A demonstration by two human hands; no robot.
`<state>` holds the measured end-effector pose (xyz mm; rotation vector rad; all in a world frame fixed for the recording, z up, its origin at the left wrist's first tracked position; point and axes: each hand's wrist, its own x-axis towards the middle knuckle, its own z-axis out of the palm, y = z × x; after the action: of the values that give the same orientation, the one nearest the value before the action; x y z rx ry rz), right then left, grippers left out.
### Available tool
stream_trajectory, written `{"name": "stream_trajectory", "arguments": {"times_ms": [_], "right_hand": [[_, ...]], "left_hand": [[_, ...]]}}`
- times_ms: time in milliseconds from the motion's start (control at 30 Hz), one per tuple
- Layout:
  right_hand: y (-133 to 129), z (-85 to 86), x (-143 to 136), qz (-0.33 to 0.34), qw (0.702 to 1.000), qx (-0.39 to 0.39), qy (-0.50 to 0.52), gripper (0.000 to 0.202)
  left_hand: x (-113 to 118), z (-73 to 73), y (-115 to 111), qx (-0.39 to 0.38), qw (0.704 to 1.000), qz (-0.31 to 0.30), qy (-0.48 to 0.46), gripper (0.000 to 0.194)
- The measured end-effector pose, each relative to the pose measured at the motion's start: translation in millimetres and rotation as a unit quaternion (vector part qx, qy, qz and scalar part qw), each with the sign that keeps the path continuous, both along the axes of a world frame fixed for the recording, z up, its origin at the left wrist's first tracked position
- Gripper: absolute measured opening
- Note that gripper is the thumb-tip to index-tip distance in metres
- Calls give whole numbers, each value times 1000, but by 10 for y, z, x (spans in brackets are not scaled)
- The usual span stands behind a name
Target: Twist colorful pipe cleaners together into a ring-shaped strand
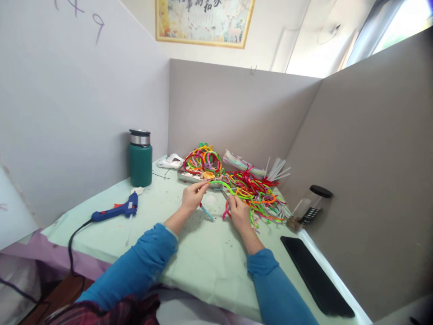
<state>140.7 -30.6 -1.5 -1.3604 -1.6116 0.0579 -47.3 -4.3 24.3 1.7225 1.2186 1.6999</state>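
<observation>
- Head view: grey partitions (233,108) wall in the work surface, the side ones running out of the frame.
- Pale green covered table (203,253): its near edge is partly hidden by the forearms.
- Framed poster (203,22) on the wall beyond, its top cut off, so the large characters show only in part.
- Tangled pipe cleaners (250,185), in red, green, orange and yellow, heaped beyond the right hand; single strands are hard to separate.
- Black flat slab (314,275) at the right edge of the table; its exact kind cannot be told.
- Green bottle (140,164) standing upright at the left, lid on.
- Blue glue gun (117,211) lying in front of the bottle, its cord dropping over the edge.
- Dark-lidded clear container (313,207) near the right partition, its contents unclear.
- Shallow tray (189,177) under coiled pipe-cleaner rings (203,161), which hide much of its inside.
- Left hand (194,197): thumb and fingers pinch one end of a bright green pipe cleaner (221,183).
- Right hand (239,211): fingers closed around the other end, which they cover; the green strand arches between both hands.
- Blue fuzzy piece (207,213) below the left hand, its upper end partly hidden.
- Pink-red piece (226,211) beside the right fingers; whether they hold it cannot be told.
</observation>
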Motion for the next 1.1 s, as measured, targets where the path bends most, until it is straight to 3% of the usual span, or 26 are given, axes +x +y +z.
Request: {"name": "stream_trajectory", "arguments": {"times_ms": [267, 800, 1100], "right_hand": [[7, -8, 5, 40, 999, 14, 32, 38], [-13, 33, -37, 130, 975, -34, 176, 40], [3, 37, -42, 145, 962, -60, 224, 40]], "left_hand": [[-40, -46, 52, -76, 996, -34, 36, 30], [17, -60, 67, -139, 981, -126, -40, 36], [25, -97, 83, -171, 976, -124, -54, 36]]}}
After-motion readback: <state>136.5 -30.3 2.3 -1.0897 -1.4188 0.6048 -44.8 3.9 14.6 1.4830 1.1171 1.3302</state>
